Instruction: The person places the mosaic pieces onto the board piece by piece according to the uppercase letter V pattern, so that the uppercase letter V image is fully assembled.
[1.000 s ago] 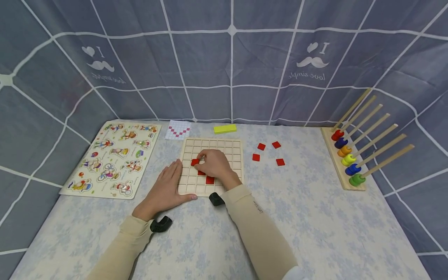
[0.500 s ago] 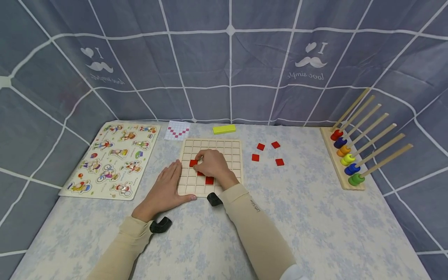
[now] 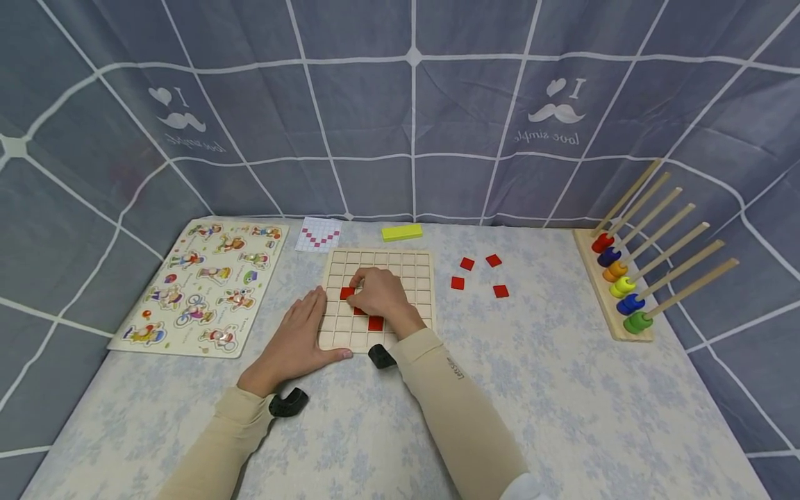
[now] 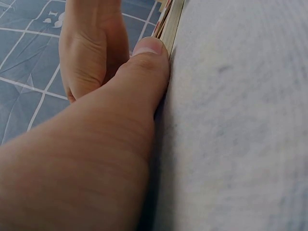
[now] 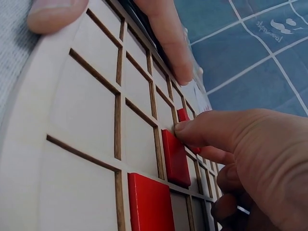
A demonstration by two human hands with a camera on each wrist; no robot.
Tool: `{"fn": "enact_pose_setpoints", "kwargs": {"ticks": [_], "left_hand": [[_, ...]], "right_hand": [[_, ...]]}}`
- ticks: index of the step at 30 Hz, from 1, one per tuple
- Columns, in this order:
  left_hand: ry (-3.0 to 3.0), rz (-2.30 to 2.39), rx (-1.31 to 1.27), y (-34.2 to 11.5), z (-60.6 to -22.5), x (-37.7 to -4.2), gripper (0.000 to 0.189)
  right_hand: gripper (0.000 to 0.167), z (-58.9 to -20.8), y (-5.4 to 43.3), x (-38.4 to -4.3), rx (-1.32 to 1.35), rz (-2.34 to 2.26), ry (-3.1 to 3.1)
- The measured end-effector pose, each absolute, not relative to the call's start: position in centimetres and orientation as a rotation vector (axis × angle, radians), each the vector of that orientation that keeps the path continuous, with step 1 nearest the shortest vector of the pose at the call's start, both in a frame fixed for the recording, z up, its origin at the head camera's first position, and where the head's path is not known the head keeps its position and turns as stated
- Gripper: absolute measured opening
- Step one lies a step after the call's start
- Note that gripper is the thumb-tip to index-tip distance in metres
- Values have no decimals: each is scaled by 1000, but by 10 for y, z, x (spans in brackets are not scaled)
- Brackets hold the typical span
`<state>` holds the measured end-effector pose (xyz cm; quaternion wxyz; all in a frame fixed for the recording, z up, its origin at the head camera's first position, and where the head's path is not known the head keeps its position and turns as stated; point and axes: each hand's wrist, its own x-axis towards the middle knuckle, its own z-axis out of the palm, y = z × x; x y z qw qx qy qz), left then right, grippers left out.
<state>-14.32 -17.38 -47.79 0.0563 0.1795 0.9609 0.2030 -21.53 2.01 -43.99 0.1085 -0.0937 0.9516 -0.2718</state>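
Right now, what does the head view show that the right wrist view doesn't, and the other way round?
Only the head view: the yellow block, the peg stand and four loose red squares.

Only the right wrist view: the side edge of the nearest red tile and the curled lower fingers of the right grip.

Both: the wooden grid board with red tiles on it, the left grip, and the patterned curtain.
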Motion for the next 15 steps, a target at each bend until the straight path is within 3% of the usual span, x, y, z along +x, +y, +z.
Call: {"fn": "enact_pose_setpoints", "kwargs": {"ticks": [15], "left_hand": [[2918,599,548,-173,-476,-142,129]], "right_hand": [[24,-434,21,-217,-207,-860,2739]]}}
